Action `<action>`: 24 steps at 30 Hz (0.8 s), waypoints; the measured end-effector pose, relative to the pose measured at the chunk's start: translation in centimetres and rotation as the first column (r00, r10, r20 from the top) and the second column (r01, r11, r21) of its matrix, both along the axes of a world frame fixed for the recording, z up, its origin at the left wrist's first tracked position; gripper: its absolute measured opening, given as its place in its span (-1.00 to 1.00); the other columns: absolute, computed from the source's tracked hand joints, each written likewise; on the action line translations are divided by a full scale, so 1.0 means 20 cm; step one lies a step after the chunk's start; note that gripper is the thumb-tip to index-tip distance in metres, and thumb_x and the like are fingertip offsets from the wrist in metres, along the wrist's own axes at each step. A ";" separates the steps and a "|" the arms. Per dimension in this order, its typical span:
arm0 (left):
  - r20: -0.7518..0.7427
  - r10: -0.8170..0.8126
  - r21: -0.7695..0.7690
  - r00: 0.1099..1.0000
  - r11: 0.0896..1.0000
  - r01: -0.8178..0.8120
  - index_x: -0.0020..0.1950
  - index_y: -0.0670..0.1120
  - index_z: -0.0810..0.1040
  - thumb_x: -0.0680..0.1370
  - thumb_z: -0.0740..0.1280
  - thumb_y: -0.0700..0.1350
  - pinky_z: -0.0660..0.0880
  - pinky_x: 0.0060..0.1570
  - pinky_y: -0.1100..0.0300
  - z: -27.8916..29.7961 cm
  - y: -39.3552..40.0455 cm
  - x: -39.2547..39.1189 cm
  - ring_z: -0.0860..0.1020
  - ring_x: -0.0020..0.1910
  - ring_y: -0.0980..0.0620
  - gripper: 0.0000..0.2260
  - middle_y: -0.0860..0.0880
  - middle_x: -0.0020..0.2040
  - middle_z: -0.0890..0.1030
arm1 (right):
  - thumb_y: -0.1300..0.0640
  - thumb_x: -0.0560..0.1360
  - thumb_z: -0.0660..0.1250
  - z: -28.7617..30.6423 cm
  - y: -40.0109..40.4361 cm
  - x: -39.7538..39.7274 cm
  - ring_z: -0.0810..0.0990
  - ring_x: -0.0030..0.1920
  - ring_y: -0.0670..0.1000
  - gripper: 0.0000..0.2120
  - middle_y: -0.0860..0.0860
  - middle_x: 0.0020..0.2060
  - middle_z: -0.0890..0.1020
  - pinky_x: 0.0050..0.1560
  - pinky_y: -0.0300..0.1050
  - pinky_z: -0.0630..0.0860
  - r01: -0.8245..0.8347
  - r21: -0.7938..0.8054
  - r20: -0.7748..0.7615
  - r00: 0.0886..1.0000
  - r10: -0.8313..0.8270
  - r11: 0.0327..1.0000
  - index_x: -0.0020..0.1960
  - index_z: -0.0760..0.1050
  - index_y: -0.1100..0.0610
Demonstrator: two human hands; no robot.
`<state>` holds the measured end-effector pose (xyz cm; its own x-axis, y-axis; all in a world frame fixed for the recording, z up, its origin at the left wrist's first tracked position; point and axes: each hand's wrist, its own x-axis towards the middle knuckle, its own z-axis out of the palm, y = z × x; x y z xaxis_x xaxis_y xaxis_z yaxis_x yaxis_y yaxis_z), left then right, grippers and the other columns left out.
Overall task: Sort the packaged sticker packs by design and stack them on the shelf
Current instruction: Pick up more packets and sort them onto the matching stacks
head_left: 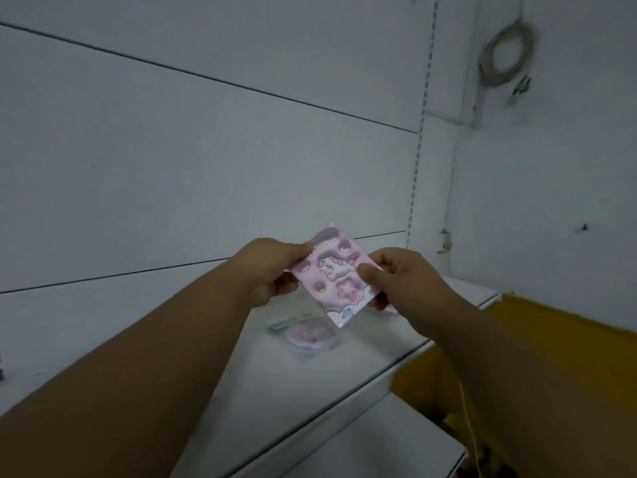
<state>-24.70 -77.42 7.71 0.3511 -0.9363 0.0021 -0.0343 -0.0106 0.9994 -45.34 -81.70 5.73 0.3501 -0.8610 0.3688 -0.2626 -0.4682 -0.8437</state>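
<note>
Now the pink sticker pack (336,274), with a small white unicorn, clouds and a star printed on it, is held in the air above the white shelf (241,374), tilted so one corner points down. The left hand (272,270) pinches its left edge, thumb on the front and fingers curled behind. The right hand (400,281) pinches the right edge in the same way, with the thumb pressed on the printed face. Below the pack, a second pack (303,334) lies flat on the shelf; it looks pink with a green strip, but it is blurred and its design cannot be told. Behind the pack stands the white back panel (206,150) with dark horizontal lines. Right of the pack, a yellow box (551,339) is near the shelf end. High above it, a coiled cable (506,53) hangs on the wall.
</note>
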 end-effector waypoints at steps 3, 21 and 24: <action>-0.116 0.041 -0.002 0.992 0.999 -0.041 0.05 -0.25 0.58 0.52 0.42 -0.26 0.48 -0.39 0.23 0.00 -0.31 -0.16 0.56 -0.33 0.04 -0.86 -0.12 -0.23 0.63 | 0.13 0.55 0.34 0.03 -0.28 -0.16 0.57 -0.45 0.01 -0.84 0.21 -0.27 0.70 -0.35 -0.09 0.55 0.050 -0.006 -0.032 0.998 -0.050 0.999 -0.12 0.59 0.21; 0.785 0.068 0.239 0.615 0.884 -0.403 0.15 -0.21 0.55 0.34 0.57 0.00 0.65 -0.13 0.11 -0.30 -1.17 -0.40 0.69 -0.12 -0.09 -0.50 -0.16 -0.03 0.66 | -0.16 0.43 0.36 -0.26 -1.22 -0.25 0.63 -0.15 0.06 -0.65 0.04 -0.18 0.65 -0.11 -0.17 0.51 0.049 -0.160 -0.695 0.703 -0.148 0.986 -0.07 0.55 0.14; 0.889 0.037 0.187 0.456 0.880 -0.437 0.24 -0.13 0.47 0.32 0.57 0.08 0.52 0.03 0.14 -0.31 -1.17 -0.42 0.57 0.11 -0.07 -0.40 -0.10 0.15 0.58 | -0.19 0.42 0.37 -0.22 -1.18 -0.24 0.55 -0.19 0.00 -0.63 -0.04 -0.29 0.52 -0.18 -0.19 0.43 0.000 -0.276 -0.742 0.636 -0.213 0.961 -0.04 0.55 0.12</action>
